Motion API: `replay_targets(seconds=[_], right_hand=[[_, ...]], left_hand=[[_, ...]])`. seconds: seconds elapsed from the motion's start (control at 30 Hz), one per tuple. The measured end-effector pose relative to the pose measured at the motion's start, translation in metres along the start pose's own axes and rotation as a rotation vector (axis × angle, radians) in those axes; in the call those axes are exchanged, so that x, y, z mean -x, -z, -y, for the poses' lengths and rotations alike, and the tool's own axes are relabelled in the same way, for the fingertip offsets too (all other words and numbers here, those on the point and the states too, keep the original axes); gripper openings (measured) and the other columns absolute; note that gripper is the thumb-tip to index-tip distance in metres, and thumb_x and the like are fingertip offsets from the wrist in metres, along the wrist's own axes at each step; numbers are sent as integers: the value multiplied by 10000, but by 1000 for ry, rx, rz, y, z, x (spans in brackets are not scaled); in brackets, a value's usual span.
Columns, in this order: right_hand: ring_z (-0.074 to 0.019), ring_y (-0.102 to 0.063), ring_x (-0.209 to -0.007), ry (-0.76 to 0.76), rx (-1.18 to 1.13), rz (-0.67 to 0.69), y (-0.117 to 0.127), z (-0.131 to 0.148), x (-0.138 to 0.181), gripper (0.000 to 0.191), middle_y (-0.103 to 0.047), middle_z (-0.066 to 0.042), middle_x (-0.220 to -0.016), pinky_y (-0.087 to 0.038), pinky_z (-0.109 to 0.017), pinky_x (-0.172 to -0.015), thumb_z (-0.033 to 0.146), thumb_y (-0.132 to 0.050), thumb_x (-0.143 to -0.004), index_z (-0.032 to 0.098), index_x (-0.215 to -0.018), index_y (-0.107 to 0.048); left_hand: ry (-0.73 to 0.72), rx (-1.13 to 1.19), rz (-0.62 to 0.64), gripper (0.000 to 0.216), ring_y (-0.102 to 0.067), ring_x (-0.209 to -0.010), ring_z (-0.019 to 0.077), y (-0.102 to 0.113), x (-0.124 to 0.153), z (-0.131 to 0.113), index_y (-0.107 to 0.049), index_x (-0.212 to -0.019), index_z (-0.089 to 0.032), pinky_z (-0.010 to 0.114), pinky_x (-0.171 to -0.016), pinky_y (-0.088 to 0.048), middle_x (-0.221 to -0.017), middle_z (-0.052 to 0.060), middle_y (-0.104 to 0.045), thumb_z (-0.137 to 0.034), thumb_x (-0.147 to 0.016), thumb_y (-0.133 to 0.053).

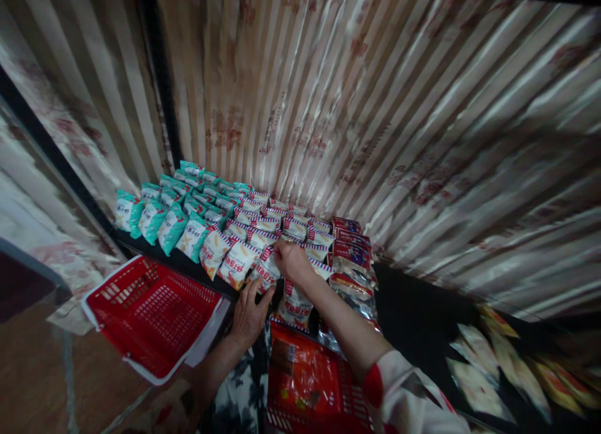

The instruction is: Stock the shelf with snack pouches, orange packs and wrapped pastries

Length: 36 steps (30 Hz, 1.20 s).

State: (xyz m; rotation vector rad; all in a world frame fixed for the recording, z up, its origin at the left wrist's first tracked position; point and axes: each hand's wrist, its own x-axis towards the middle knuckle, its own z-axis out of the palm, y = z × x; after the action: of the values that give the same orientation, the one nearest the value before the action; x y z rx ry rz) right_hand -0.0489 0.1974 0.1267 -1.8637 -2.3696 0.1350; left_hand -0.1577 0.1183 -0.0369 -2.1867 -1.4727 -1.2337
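Near the middle of the frame, the right hand [292, 260] has its fingertips drawn together, pinching the upper corner of a small white plastic snack bag with red lettering [265, 272]; this bag stands in the front row on a black shelf [413, 305]. The left hand [250, 314], just below, touches the bag's lower edge, thumb and forefinger on it, though in this dim, soft view I cannot tell whether they pinch or merely rest there. To the left in the picture stand white snack bags with striped top edges [238, 263], and beyond them, left of centre, rows of teal-and-white plastic bags [192, 237]. Right of centre lie shiny dark red and blue packets [350, 252]. At the lower left is a red plastic lattice basket with a white rim [164, 315]; at the bottom centre, partly beneath the right forearm, a second red basket [351, 390] holds glossy orange packages [303, 371]. Flat pale packets [479, 387] lie at the lower right, and a pleated beige-and-brown sheet with red print [319, 96] fills the upper frame
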Motion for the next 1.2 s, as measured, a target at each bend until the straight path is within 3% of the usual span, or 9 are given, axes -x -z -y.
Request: replay_targets(seconds=[0.1, 0.27, 0.37, 0.57, 0.8, 1.0, 1.2], right_hand=[[-164, -618, -856, 42, -126, -174, 4, -3, 14, 226, -642, -87, -984, -450, -248, -738, 164, -468, -826, 164, -1011, -598], [-178, -575, -958, 64, -327, -658, 6, -10, 68, 228, -622, -75, -990, -464, -331, -855, 220, -434, -874, 186, -1045, -581], [-200, -539, -1031, 16, -289, -780, -5, -13, 109, 228, -592, -89, -1061, -450, -397, -899, 222, -466, -867, 190, -1064, -574], [-240, -469, -1153, -83, -254, -658, -53, -6, 163, 257, -449, -118, -1276, -483, -425, -883, 208, -473, -859, 219, -1080, -605], [-314, -292, -1324, -166, -270, -569, -104, 4, 172, 369, -178, -88, -1491, -442, -493, -959, 149, -452, -836, 227, -1170, -589], [-367, -148, -1371, -174, -236, -539, -117, 4, 164, 445, 81, -8, -1533, -381, -551, -997, 86, -448, -795, 245, -1186, -590], [-338, -167, -1373, -198, -254, -528, -119, 5, 160, 478, 106, -30, -1533, -388, -499, -1011, 92, -457, -799, 225, -1252, -531]], left_hand=[[2, -2, -20, 363, -483, -1112, 249, -5, 4, 0, -589, -1148, -251, 375, -866, -503, -1192, 106, -500, -103, -828, -502], [8, 10, -64, 349, -503, -1095, 239, -7, 6, -4, -584, -1164, -225, 367, -874, -496, -1184, 120, -519, -120, -843, -493], [11, 22, -69, 355, -499, -1098, 238, -7, 5, -4, -578, -1174, -218, 366, -884, -493, -1191, 122, -510, -117, -845, -490], [10, 29, -62, 395, -487, -1119, 246, -8, 7, -3, -550, -1217, -216, 365, -896, -488, -1210, 126, -498, -114, -838, -505], [-5, 34, -79, 395, -494, -1129, 248, -13, 9, -1, -532, -1239, -211, 372, -901, -483, -1218, 136, -504, -137, -853, -497], [-13, 37, -80, 387, -500, -1140, 251, -15, 10, 1, -526, -1245, -200, 382, -903, -480, -1201, 144, -523, -149, -864, -483], [-20, 41, -93, 383, -498, -1140, 253, -15, 9, 0, -532, -1238, -191, 371, -888, -493, -1199, 146, -518, -154, -858, -495]])
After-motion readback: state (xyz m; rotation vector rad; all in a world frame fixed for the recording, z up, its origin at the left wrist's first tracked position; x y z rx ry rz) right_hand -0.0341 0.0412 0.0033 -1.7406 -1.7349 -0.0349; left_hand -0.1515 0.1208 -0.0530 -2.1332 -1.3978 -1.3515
